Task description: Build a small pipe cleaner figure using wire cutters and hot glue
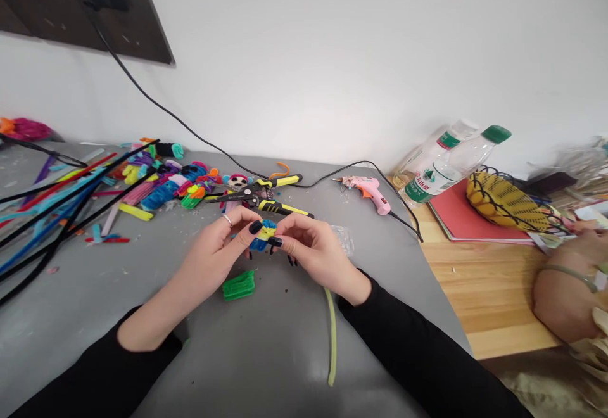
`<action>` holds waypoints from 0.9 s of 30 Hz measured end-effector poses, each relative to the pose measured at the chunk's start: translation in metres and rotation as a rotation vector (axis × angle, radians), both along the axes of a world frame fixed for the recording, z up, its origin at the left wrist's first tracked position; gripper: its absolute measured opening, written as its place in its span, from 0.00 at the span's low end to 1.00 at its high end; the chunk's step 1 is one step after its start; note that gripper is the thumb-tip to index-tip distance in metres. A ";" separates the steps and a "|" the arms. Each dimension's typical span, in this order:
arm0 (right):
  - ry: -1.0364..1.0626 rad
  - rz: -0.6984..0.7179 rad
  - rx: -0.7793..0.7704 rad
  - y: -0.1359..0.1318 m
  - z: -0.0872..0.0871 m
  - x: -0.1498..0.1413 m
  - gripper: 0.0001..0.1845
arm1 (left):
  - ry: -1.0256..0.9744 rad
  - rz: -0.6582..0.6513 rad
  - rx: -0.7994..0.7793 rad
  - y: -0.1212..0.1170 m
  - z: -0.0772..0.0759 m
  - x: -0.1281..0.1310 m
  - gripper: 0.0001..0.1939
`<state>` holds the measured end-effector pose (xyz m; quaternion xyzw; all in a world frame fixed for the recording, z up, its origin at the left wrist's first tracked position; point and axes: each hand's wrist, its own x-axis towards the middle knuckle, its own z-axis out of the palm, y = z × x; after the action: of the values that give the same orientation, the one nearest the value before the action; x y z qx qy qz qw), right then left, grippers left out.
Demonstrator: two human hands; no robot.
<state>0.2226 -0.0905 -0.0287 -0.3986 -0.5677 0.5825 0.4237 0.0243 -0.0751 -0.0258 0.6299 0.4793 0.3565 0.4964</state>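
Observation:
Between my fingertips is a small blue and yellow pipe-cleaner piece, raised over the grey table. My left hand pinches it from the left side, thumb on top. From the right, my right hand grips it the same way, thumb and forefinger closed on its edge. The undersides of the piece are hidden by my fingers. A green folded pipe-cleaner bundle lies below my left hand. One pale green pipe cleaner extends toward the front under my right wrist. Yellow-and-black wire pliers rest just beyond my hands.
Colourful pipe-cleaner pieces and long loose stems cover the left. A pink glue gun with its cord lies behind right. Plastic bottles and a yellow basket stand on the wooden table. Another person's arm is far right.

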 end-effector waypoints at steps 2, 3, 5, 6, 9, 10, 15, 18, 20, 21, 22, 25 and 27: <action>-0.049 -0.028 0.003 0.000 -0.001 0.000 0.17 | 0.053 0.018 0.025 -0.001 0.000 0.001 0.27; -0.075 -0.043 0.011 -0.001 -0.002 0.000 0.16 | 0.078 0.021 0.041 -0.002 0.000 0.001 0.26; -0.124 -0.065 0.036 -0.002 -0.003 -0.001 0.13 | 0.112 0.021 0.078 -0.003 0.000 0.002 0.24; -0.144 -0.071 0.053 -0.002 -0.003 -0.001 0.12 | 0.123 0.019 0.094 -0.003 0.000 0.002 0.23; -0.192 -0.057 0.105 -0.003 -0.002 0.000 0.07 | 0.156 0.028 0.116 -0.003 -0.002 0.002 0.21; -0.205 -0.045 0.122 -0.003 -0.002 0.000 0.06 | 0.166 0.033 0.113 -0.003 -0.002 0.002 0.21; -0.205 0.003 0.188 -0.003 -0.003 0.000 0.04 | 0.145 0.033 0.079 -0.002 0.001 0.003 0.24; -0.205 0.002 0.208 -0.002 -0.003 0.000 0.05 | 0.129 0.011 0.041 -0.002 0.002 0.002 0.26; -0.203 -0.010 0.208 -0.002 -0.003 0.000 0.04 | 0.112 -0.002 0.006 -0.002 0.001 0.001 0.27; -0.199 -0.018 0.204 -0.002 -0.003 0.000 0.04 | 0.100 -0.005 -0.010 -0.002 0.000 0.001 0.28; -0.193 -0.027 0.197 -0.002 -0.003 0.000 0.04 | 0.086 -0.006 -0.019 -0.002 -0.001 0.001 0.28; -0.179 -0.057 0.171 -0.001 -0.002 0.000 0.06 | 0.052 -0.008 -0.013 -0.002 -0.003 0.002 0.29; -0.168 -0.067 0.150 -0.001 -0.002 0.000 0.07 | 0.050 -0.015 0.002 -0.002 -0.002 0.002 0.29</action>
<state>0.2230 -0.0911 -0.0303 -0.4323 -0.6295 0.4884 0.4223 0.0268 -0.0772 -0.0283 0.6427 0.4866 0.3374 0.4862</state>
